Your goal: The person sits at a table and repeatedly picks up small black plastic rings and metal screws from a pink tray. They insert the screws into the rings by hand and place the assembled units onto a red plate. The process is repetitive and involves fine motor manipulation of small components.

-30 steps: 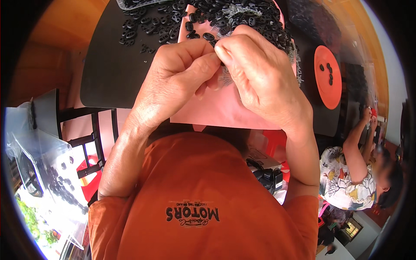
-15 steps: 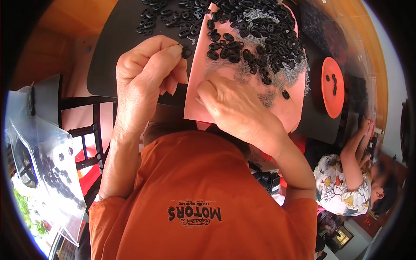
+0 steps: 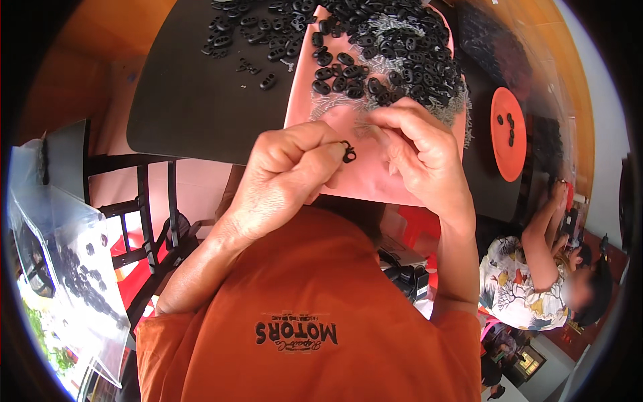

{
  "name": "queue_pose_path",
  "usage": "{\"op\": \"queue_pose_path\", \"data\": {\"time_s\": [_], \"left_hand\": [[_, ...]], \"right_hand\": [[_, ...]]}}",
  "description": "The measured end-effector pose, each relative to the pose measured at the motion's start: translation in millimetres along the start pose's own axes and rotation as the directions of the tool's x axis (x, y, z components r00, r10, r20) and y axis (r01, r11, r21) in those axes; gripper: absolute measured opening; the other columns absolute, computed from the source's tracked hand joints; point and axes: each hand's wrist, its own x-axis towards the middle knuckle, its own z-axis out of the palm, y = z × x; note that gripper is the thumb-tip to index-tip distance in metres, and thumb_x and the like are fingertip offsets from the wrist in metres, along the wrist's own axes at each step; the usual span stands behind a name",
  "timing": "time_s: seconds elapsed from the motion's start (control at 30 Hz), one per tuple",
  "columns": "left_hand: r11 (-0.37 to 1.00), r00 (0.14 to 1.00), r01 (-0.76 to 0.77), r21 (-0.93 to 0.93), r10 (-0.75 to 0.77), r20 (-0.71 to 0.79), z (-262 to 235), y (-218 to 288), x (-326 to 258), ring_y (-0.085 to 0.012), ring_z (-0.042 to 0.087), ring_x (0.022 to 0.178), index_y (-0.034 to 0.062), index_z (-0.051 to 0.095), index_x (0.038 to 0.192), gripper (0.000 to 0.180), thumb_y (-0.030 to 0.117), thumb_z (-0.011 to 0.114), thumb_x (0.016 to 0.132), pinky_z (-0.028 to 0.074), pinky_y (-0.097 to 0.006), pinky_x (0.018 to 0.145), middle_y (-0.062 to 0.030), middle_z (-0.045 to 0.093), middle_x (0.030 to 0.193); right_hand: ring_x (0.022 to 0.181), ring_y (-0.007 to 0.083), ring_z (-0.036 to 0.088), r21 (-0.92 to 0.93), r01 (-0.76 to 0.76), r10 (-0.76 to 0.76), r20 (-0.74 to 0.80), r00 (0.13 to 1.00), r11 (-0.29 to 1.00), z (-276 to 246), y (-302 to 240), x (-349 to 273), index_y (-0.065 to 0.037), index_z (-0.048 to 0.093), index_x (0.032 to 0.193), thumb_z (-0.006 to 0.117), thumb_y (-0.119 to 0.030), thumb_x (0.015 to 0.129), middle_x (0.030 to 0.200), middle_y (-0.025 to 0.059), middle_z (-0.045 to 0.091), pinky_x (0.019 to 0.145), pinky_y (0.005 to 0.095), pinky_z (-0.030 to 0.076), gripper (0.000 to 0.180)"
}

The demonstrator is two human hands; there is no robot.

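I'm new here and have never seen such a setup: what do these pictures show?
No machine here: a person is working bare-handed. Every picture comes from a wide camera worn on the head, looking down, so straight edges bend. The left hand pinches a small black part. The right hand is over a pink sheet; whether it holds anything is unclear. More black parts and tiny pale pieces lie heaped on the sheet. Other black parts lie on the dark table to its left, and a few sit on an orange plate at the right.

An orange shirt [image 3: 288, 268] with short sleeves [image 3: 167, 342] carries dark lettering [image 3: 297, 331] in several lines across its front.
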Motion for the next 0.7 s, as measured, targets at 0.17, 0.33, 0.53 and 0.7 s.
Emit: {"op": "queue_pose_path", "data": {"time_s": [0.17, 0.33, 0.53, 0.7], "left_hand": [[0.998, 0.998, -0.057, 0.008, 0.057, 0.030, 13, -11, 12, -0.0012, 0.043, 0.055, -0.0006, 0.062, 0.085, 0.016, 0.009, 0.052, 0.094, 0.035, -0.019, 0.047, 0.0023, 0.052, 0.066], [1.000, 0.999, -0.011, -0.001, 0.011, 0.052, 11, -16, 16, -0.0008, 0.042, 0.055, -0.0002, 0.061, 0.086, 0.016, 0.010, 0.051, 0.095, 0.035, -0.019, 0.046, 0.0027, 0.052, 0.067], [0.998, 0.996, -0.067, 0.002, 0.067, 0.064, 10, -17, 16, -0.0027, 0.045, 0.059, -0.0009, 0.059, 0.087, 0.015, 0.008, 0.050, 0.095, 0.038, -0.020, 0.051, 0.0017, 0.052, 0.070], [0.993, 0.990, -0.107, -0.048, 0.111, 0.092, 10, -17, 15, -0.0057, 0.048, 0.068, -0.0026, 0.059, 0.089, 0.013, 0.005, 0.050, 0.094, 0.042, -0.022, 0.059, 0.0000, 0.054, 0.074]], "right_hand": [[0.057, 0.0075, 0.058, 0.183, -0.106, 0.129, -0.120, 0.984, 0.977, -3, -2, -10, 0.001, 0.060, 0.086, 0.062, 0.004, 0.086, 0.078, 0.0053, 0.059, 0.048, 0.0229, 0.043, 0.004], [0.052, 0.0051, 0.053, 0.250, -0.089, 0.137, -0.183, 0.974, 0.964, 3, -5, -7, 0.001, 0.056, 0.077, 0.066, -0.001, 0.087, 0.063, 0.0027, 0.056, 0.046, 0.0223, 0.041, 0.014], [0.048, 0.0068, 0.047, 0.196, -0.061, 0.101, -0.199, 0.975, 0.979, 11, -10, 0, 0.000, 0.049, 0.068, 0.064, -0.009, 0.090, 0.055, 0.0023, 0.051, 0.044, 0.0248, 0.037, 0.028], [0.048, 0.0091, 0.043, 0.098, 0.017, 0.000, -0.171, 0.985, 0.995, 15, -7, 4, -0.001, 0.045, 0.067, 0.063, -0.009, 0.091, 0.056, 0.0055, 0.048, 0.044, 0.0270, 0.034, 0.031]]}}
